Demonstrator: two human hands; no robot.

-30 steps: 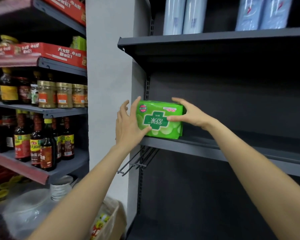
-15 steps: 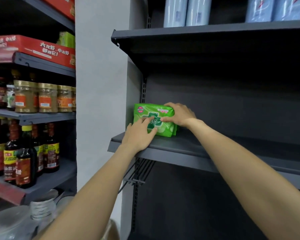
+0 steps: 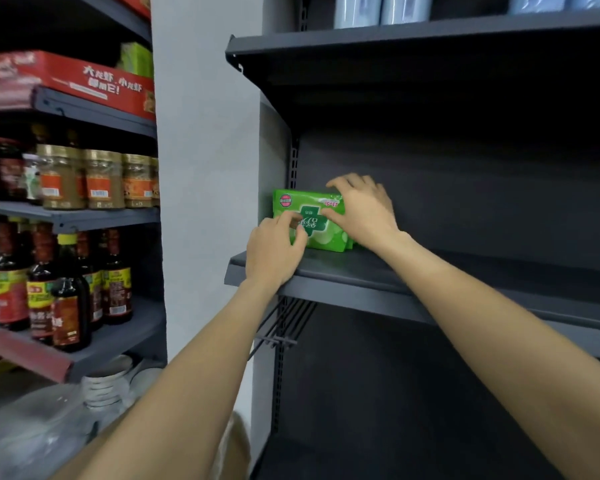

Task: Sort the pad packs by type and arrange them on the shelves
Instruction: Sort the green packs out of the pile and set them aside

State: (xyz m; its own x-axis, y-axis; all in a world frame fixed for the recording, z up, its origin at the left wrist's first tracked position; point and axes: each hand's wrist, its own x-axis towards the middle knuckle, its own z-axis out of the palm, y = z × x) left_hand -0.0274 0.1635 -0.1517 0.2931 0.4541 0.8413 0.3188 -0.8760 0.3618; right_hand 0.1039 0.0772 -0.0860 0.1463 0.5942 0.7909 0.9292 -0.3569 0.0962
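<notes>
A green pad pack [image 3: 326, 233] stands upright, print upside down, at the far left end of a dark metal shelf [image 3: 361, 275], close to the back panel. My left hand [image 3: 274, 251] holds its lower left front with curled fingers and thumb. My right hand [image 3: 364, 209] grips its upper right corner, fingers over the top and thumb on the front. At least one more green pack edge shows just behind it on the right.
Pale blue packs [image 3: 381, 8] stand on the shelf above [image 3: 395, 39]. Left of a white pillar [image 3: 205, 202] are sauce bottles [image 3: 70, 289], jars [image 3: 97, 178] and red boxes [image 3: 101, 84]. Wire hooks [image 3: 284, 323] stick out under the shelf's left end.
Both hands carried the green pack from the shelf's front edge deeper onto the shelf and set it against the left end. The camera has moved closer.
</notes>
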